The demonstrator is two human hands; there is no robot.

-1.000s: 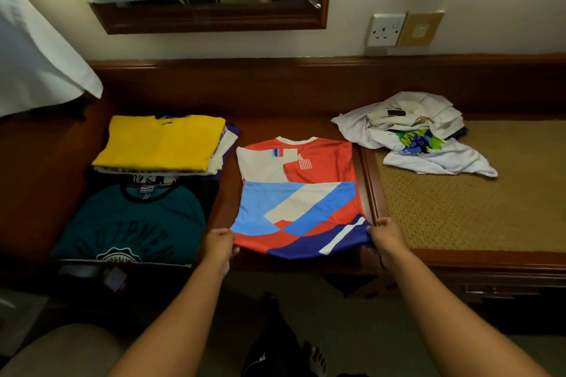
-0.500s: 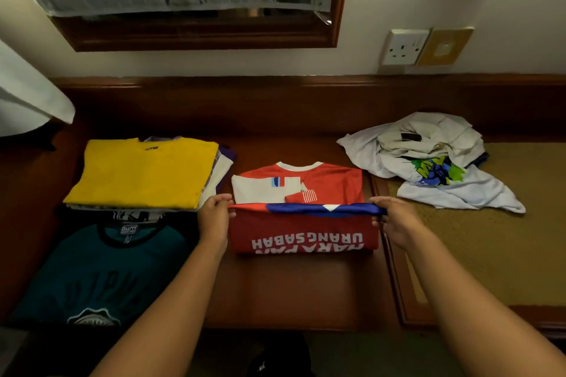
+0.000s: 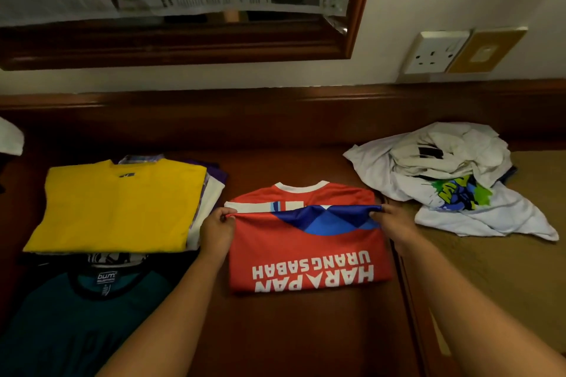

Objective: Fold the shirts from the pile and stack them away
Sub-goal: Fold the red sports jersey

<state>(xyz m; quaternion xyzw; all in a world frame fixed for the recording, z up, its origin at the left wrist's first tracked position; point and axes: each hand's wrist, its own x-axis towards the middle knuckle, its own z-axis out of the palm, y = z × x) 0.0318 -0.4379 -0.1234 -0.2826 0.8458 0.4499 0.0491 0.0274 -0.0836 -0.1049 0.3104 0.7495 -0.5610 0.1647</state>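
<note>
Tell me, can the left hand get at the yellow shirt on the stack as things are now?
Probably yes. The left hand lies just beside the yellow shirt with nothing between them, but its fingers pinch the red jersey hem, so it must let go first.

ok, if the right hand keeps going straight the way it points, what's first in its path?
Likely the crumpled white shirts just beyond the right hand, which pinches the red jersey. Depth is uncertain.
</note>
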